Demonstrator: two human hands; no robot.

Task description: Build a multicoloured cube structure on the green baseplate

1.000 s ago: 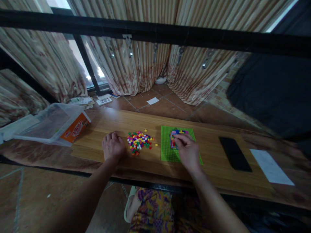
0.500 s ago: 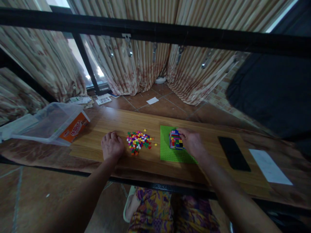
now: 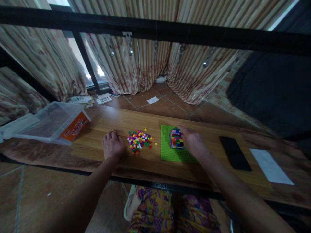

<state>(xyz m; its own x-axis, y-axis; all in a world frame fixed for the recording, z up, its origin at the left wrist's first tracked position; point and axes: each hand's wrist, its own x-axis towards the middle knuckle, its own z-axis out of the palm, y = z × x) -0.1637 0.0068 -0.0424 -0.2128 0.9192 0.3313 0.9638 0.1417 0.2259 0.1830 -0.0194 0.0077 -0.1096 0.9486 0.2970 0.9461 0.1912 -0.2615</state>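
Note:
My right hand [image 3: 193, 141] is at the right side of a small block structure [image 3: 176, 139] built of many-coloured toy bricks. Its thumb and fingers are pinched together at the structure's upper right edge; what lies between the fingertips is hidden. Under the structure is a green studded baseplate [image 3: 166, 152]. Palm down on the wooden board, my left hand [image 3: 113, 144] rests with its fingers slightly apart and holds nothing. Just right of it spreads a loose pile of small coloured bricks [image 3: 139, 139], and a single yellow brick [image 3: 156, 144] lies between pile and baseplate.
A clear plastic bin [image 3: 51, 118] with an orange label stands at the left. Right of the baseplate lie a black phone [image 3: 234, 152] and a white paper [image 3: 270, 166]. A dark metal bar [image 3: 155, 27] crosses above the far side, before striped curtains [image 3: 136, 68].
The right hand's fingers have shifted slightly up along the block structure's right edge. My left hand stays resting in place. The whole view has moved very slightly.

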